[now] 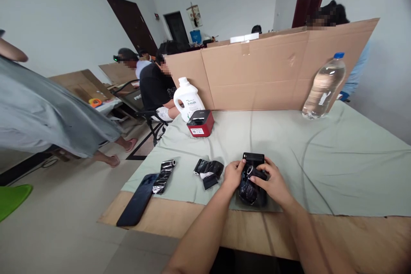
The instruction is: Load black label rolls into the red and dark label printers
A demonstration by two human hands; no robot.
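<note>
Count: 1 water bottle (324,86) at two o'clock, 1 white jug (188,98), 1 red box (201,123), 1 phone (138,200) at eight o'clock, 3 black pouches (208,168).

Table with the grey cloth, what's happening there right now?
A person's left hand and right hand together hold a black pouch on the cloth-covered table. Two more black bundles and a phone lie to the left. A red box, white jug and water bottle stand farther back.

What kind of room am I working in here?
Probably a makeshift shared workroom, not a factory: a cloth-covered table screened by a cardboard divider, other seated people at nearby desks, bare white walls. Both hands hold a black pouch.
</note>
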